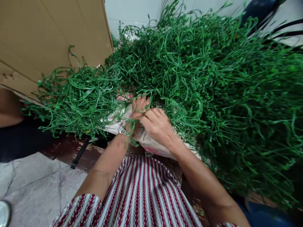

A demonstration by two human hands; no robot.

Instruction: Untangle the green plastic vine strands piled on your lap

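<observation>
A big heap of thin green plastic strands covers the table in front of me. My left hand and my right hand meet at the heap's near edge, close together. Both have their fingers curled around green strands, and a few strands drape over my left wrist, which wears a bracelet. Under the hands lies a pale patterned cloth or sheet. What exactly the fingertips pinch is hidden by the hands themselves.
A large cardboard box stands at the back left. The dark wooden table edge and grey floor show at lower left. Another person's arm is at the far left. Dark chair parts sit at top right.
</observation>
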